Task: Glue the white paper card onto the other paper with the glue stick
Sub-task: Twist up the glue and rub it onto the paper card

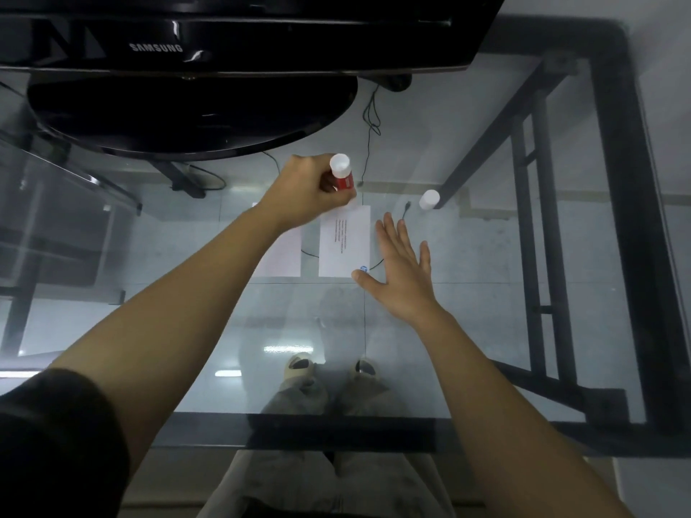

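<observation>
Looking down through a glass table (pixel 486 330), we are seeing our own two shoes beneath it. Our right hand (pixel 402 271) is lying flat with fingers spread, its thumb touching the near corner of a white paper card (pixel 344 243) printed with small text. Just left, a second pale sheet (pixel 284 256) is lying partly hidden by our left forearm. Our left hand (pixel 308 194) is gripping one red glue stick (pixel 342 173), tip down at the card's far edge. One white cap (pixel 429 199) is standing farther right. Beyond, a glossy black monitor (pixel 194 114) is looming.
</observation>
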A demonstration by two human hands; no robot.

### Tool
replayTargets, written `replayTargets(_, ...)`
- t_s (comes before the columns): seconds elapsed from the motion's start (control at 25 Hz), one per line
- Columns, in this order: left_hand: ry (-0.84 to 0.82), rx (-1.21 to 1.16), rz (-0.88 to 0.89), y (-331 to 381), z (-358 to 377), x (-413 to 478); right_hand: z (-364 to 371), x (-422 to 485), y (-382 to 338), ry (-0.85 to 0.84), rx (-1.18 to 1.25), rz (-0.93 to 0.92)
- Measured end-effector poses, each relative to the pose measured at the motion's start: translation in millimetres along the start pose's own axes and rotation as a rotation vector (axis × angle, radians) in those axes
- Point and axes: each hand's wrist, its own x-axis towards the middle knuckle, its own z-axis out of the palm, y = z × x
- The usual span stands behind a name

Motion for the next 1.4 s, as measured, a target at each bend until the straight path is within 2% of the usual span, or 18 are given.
replayTargets(0.2, -0.143, -0.110, 0.092, 6, 11, -43, -2, -2, 0, 0.002, -0.001, -0.013)
replayTargets(0.36, -0.222, -0.066, 0.076, 4, 17, -46, -1, -2, 0, 0.005, -0.004, -0.011)
replayTargets(0.64, -0.021, -0.043, 0.029, 2, 6, -3, 2, 0, 1, 0.017, 0.012, 0.004)
replayTargets(0.8, -0.105, -0.100, 0.102, 4, 6, -28, 1, 0, 1, 0.024, 0.000, -0.008)
replayTargets(0.92, -0.203, -0.148, 0.083, 3, 8, -44, 0, -1, 0, 0.020, 0.004, -0.007)
replayTargets(1.08, -0.274, -0.071, 0.099, 4, 15, -40, -1, -1, -1, 0.010, -0.002, -0.001)
replayTargets(1.2, -0.276, -0.048, 0.126, 7, 18, -33, -2, -1, 0, 0.011, -0.001, -0.005)
replayTargets(1.4, -0.173, -0.009, 0.129, 8, 14, -5, 0, 0, 2, 0.018, 0.012, -0.009)
